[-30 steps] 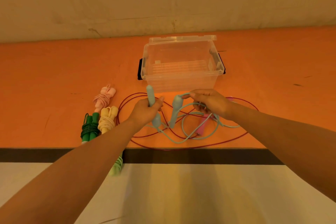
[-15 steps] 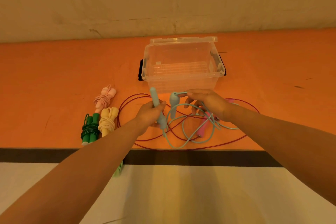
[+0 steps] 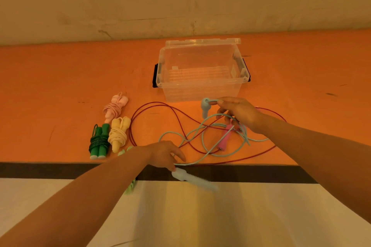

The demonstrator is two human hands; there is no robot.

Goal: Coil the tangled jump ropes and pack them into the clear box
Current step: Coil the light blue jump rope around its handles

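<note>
The clear box (image 3: 160,78) stands open on the orange table, its lid tipped back, with nothing inside. A light blue jump rope (image 3: 202,140) lies tangled with a red rope that has a pink handle (image 3: 224,138). My right hand (image 3: 239,112) pinches the blue cord just in front of the box, and one blue handle (image 3: 205,106) dangles from it. My left hand (image 3: 164,154) grips the blue cord at the table's front edge. The other blue handle (image 3: 192,178) hangs blurred past that edge.
Coiled ropes lie at the left: pink (image 3: 115,107), yellow (image 3: 118,134) and dark green (image 3: 99,142). A light green rope (image 3: 128,149) is mostly hidden under my left arm and droops over the edge. The red cord (image 3: 140,118) loops widely across the table.
My left hand has pulled back from the middle to the table's front edge, and its blue handle now hangs over the edge. My right hand has stayed near the box with the other handle.
</note>
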